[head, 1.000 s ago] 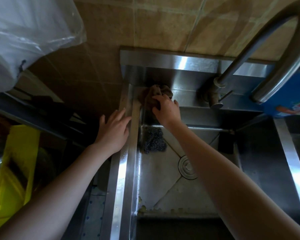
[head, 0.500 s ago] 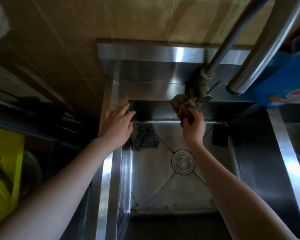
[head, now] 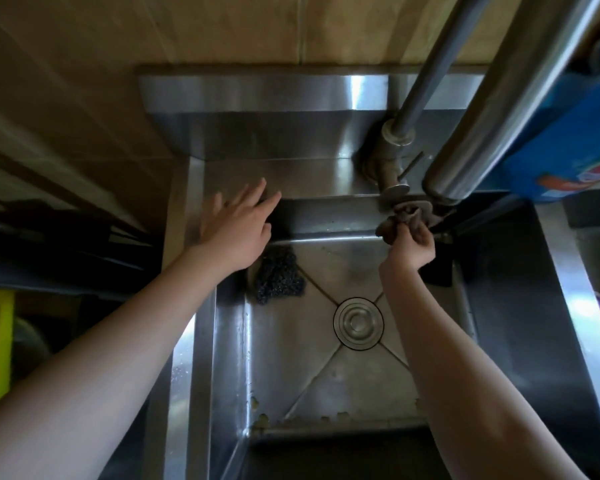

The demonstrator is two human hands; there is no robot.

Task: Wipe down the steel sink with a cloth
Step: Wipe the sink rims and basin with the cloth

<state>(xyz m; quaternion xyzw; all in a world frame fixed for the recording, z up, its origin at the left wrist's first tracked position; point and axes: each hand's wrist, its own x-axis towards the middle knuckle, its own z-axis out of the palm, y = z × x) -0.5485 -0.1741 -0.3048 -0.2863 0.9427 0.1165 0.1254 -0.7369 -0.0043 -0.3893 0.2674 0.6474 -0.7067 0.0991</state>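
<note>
So the square stainless steel sink [head: 284,368] fills most of the view, and both bare arms reach across it toward the back wall. Biggest thing up top is the thick curved steel faucet spout [head: 506,98], which hangs right above the right hand [head: 411,247] and cuts off some of what's behind it. That right hand is clenched around the bunched brown cloth [head: 400,220], pressing it up against the back rim of the basin just under the grimy faucet base [head: 387,168], so my guess is it's scrubbing the awkward corner where the tap meets the ledge. The left hand [head: 236,230] is open, fingers spread, holding nothing, lying flat on the back-left corner of the rim, probably just bracing for the lean in. Right below that hand's wrist sits a dark wiry steel-wool scourer [head: 279,275] on the basin floor, apart from the cloth. The round ringed metal drain [head: 358,323] is below and to the left of the right forearm. To the right of the right hand there's a blue printed container [head: 565,147], cut off at the frame edge, so I can't read what it is. There's also a dark block just right of the right wrist that I can't make out, and the near end of the basin is too shadowy to judge how clean it is. Crumby bits sit along the front edge, so plenty is left to wipe.
</note>
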